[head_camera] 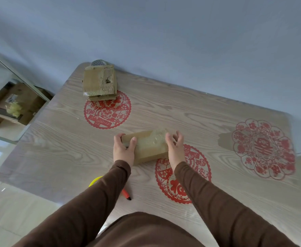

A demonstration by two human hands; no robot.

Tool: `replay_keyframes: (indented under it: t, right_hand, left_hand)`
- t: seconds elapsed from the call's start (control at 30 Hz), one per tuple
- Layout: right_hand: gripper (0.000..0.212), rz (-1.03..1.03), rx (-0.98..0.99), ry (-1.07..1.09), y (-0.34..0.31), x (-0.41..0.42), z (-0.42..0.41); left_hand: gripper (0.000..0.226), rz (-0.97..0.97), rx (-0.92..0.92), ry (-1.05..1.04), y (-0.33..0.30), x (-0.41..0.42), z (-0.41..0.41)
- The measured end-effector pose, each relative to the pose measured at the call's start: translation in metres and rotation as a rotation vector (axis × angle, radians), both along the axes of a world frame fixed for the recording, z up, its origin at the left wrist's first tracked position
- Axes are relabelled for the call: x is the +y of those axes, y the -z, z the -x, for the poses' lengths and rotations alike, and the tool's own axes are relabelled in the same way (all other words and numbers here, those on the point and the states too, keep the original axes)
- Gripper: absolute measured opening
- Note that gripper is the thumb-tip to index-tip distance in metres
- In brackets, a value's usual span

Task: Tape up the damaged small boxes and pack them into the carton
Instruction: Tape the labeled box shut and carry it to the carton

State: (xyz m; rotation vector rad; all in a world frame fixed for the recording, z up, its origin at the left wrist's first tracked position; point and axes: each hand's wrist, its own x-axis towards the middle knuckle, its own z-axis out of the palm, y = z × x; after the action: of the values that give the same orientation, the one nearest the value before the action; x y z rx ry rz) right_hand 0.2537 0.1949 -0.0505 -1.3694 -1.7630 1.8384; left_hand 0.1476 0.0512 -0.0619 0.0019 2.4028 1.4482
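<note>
Your left hand (123, 150) curls around the small cardboard box (147, 146) at table (57, 139) centre; your right hand (175, 147) presses its glossy taped end, fingers spread. At 11 o'clock lies a torn, corrugated box (99, 82).

I see: long brown sleeves (99, 198) to wrists | brown garment on torso (146, 230) | hands bare, no rings

My left hand (123, 150) grips one end of the small taped box (146, 147) on the wood-grain table (60, 143), my right hand (175, 148) lies spread against the other end, and a torn box (99, 82) sits at the far corner.
</note>
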Motion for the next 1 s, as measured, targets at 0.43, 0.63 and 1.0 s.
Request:
replay_keyframes:
  t: [0.43,0.63,1.0]
  right_hand:
    - [0.057,0.015,-0.013,-0.283,0.0,-0.033,-0.001]
    - [0.055,-0.227,-0.11,-0.369,-0.009,-0.029,0.004]
    - [0.037,-0.303,-0.057,-0.76,0.009,-0.12,-0.033]
  left_hand:
    - [0.067,-0.042,-0.206,0.099,0.0,-0.01,-0.029]
    - [0.067,-0.004,-0.233,0.175,-0.008,-0.018,-0.024]
    - [0.031,0.122,-0.093,0.05,-0.037,-0.14,0.01]
